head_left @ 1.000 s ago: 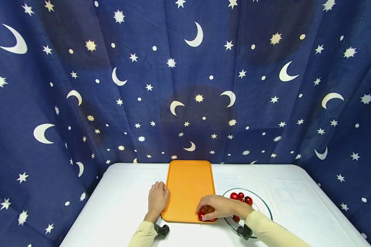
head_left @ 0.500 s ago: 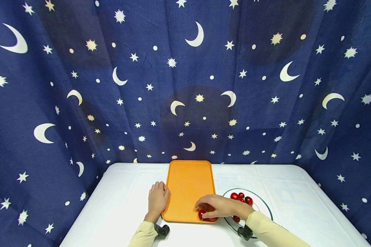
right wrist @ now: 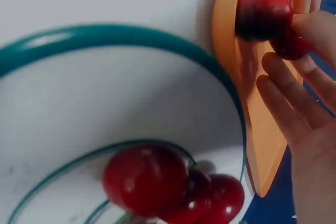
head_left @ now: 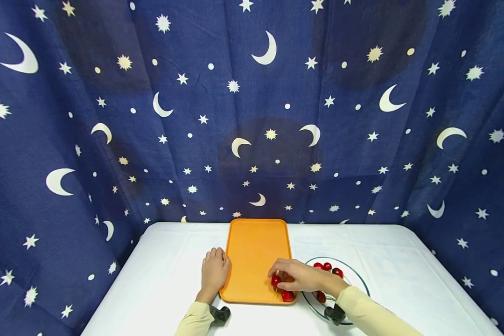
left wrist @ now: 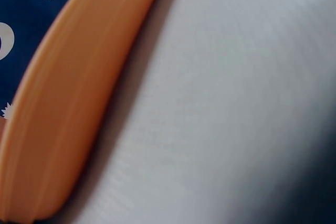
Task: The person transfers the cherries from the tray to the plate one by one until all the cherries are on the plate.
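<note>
My right hand [head_left: 299, 275] pinches a glossy red cherry [head_left: 275, 281] by thumb and fingertips, over the near right part of an orange tray [head_left: 256, 247]. A thin pale stem hangs below that cherry. Another red cherry [head_left: 287, 296] lies in the tray's near right corner; in the right wrist view this darker-sided cherry [right wrist: 262, 11] is beside the pinched cherry [right wrist: 290, 44]. My left hand [head_left: 215, 273] rests at the tray's left edge, its fingers pointing away from me. The left wrist view shows the tray's outer side [left wrist: 79, 93] but no fingers.
Right of the tray stands a clear glass bowl [right wrist: 105, 34] with a green-tinted rim, holding several red cherries [right wrist: 147, 179]. My right forearm passes over it. A white cloth [head_left: 164, 280] covers the table, and a blue star-and-moon curtain [head_left: 210, 154] hangs behind.
My right hand has shifted up and away from the tray's near edge with a cherry in its fingertips, leaving the corner cherry in plainer sight. The left hand stays where it was.
</note>
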{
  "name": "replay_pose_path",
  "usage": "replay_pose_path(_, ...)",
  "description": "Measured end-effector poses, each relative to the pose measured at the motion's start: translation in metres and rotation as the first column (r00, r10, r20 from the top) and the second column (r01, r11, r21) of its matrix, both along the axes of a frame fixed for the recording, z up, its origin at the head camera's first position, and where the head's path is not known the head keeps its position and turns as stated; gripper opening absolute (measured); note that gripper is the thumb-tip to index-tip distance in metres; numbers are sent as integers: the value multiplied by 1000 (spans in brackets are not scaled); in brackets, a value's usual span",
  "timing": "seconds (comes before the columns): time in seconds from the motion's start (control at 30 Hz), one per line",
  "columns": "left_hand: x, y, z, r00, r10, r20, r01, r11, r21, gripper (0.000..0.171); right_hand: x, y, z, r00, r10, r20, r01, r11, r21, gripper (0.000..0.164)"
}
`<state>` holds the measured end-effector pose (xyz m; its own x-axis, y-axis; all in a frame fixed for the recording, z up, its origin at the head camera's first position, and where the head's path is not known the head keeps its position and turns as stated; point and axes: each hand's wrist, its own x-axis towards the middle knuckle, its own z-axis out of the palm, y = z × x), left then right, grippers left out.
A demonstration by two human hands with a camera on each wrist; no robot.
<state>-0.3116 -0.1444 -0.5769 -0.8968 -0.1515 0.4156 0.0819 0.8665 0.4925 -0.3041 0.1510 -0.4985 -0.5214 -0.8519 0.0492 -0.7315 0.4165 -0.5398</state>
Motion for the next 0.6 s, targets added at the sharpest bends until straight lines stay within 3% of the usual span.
replay_pose_path(0.1,1,0,1,1000,1,1,-1,1000,7,20,-3,3,0,999,25,-20,-25,999,-28,23)
replay_pose_path(0.23,3,0,2,1000,-2,-19,2,1000,1,20,-5,10,1,999,-6,-34,5,999,-44,24)
replay_pose_path(0.5,6,1,0,991,3,-137,-6,1000,-25,20,-10,24,6,997,-50,-66,47,998,-45,24)
replay_pose_path(0.6,5,1,0,994,0,-111,-2,1000,-11,20,-11,30,7,991,-61,-116,56,997,-43,22)
